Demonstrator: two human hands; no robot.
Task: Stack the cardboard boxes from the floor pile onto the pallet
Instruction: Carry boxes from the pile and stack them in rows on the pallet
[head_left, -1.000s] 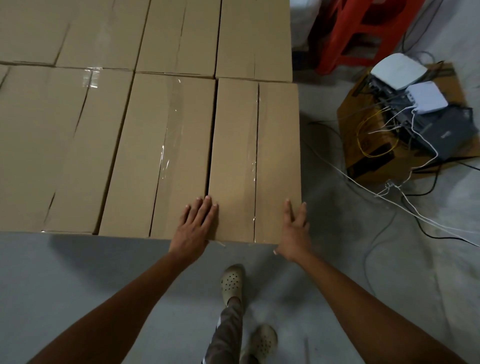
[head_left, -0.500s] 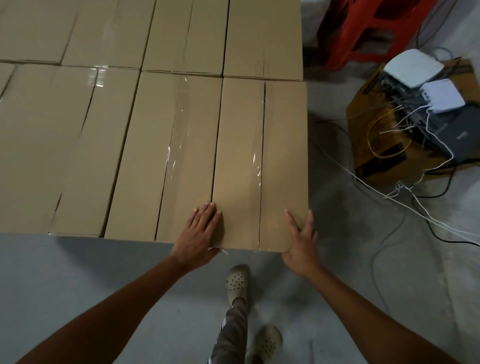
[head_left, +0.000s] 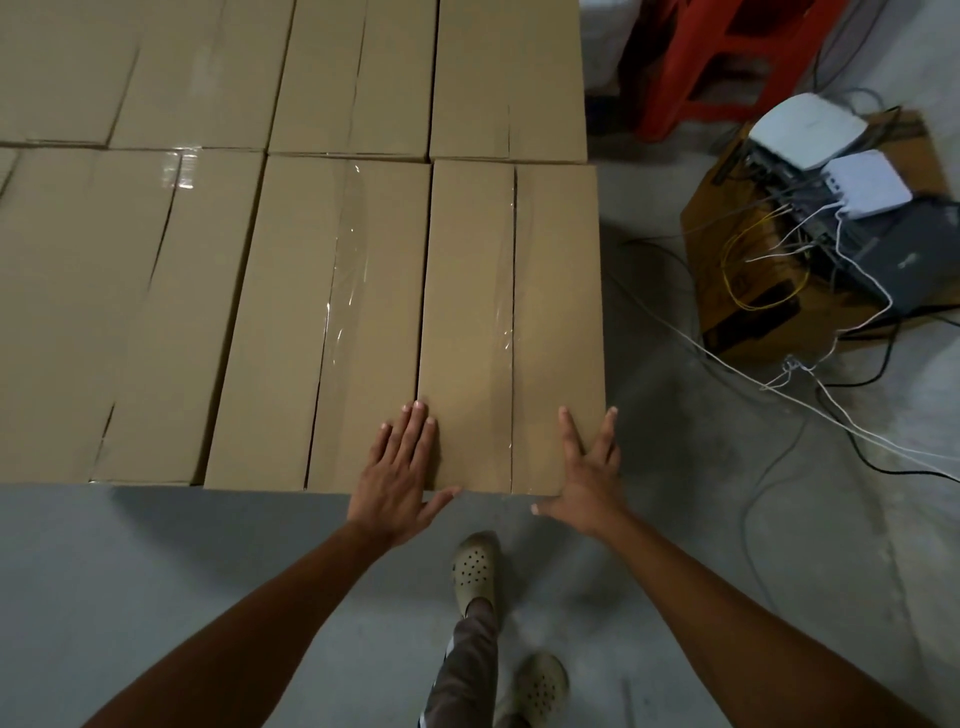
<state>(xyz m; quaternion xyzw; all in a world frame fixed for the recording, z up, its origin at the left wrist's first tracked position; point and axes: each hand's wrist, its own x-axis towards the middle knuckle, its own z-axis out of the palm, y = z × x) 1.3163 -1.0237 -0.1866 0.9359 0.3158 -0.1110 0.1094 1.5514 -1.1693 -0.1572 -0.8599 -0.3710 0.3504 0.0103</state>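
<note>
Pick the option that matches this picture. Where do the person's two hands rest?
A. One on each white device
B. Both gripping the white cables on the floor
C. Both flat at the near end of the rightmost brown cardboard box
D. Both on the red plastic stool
C: the left hand and right hand lie open on the rightmost brown cardboard box, at its near edge, neither closed in a grip.

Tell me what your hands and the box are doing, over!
Left hand open, flat on the corner box. Right hand open at its right edge. Box level in the row. Cables beside it, not blocking.

Grey concrete floor (head_left: 218, 582) — red stool (head_left: 727, 57) far rt.
</note>
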